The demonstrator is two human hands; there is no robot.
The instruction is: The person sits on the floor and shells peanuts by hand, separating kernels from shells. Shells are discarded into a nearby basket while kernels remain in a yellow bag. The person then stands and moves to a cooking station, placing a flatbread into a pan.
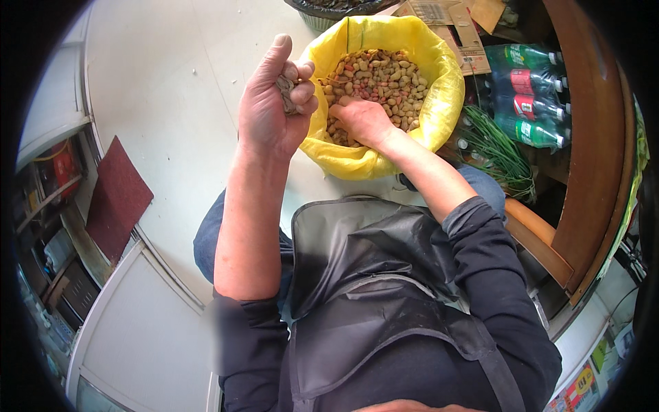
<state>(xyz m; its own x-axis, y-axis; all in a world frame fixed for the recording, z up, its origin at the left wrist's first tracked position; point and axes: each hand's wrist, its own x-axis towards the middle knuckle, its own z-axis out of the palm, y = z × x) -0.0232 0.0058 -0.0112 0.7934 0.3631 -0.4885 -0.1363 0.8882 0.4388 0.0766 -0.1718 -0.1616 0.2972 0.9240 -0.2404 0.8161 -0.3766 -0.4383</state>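
Note:
A yellow woven plastic sack with a rolled-down rim stands before me, holding many unshelled peanuts. Some reddish pieces lie among the tan shells. Over the sack's left rim, my left hand is raised palm up, thumb pointing away, its fingers curled around a clump of dark, shrivelled peanuts. My right hand reaches into the sack at its near left side. Its fingers bend down among the peanuts; their tips are hidden, so whether they pinch anything does not show.
Bottled drinks in plastic wrap and green scallions lie right of the sack, beside a brown wooden panel. Flattened cardboard and a bin with a black liner are behind it. A dark red mat lies left.

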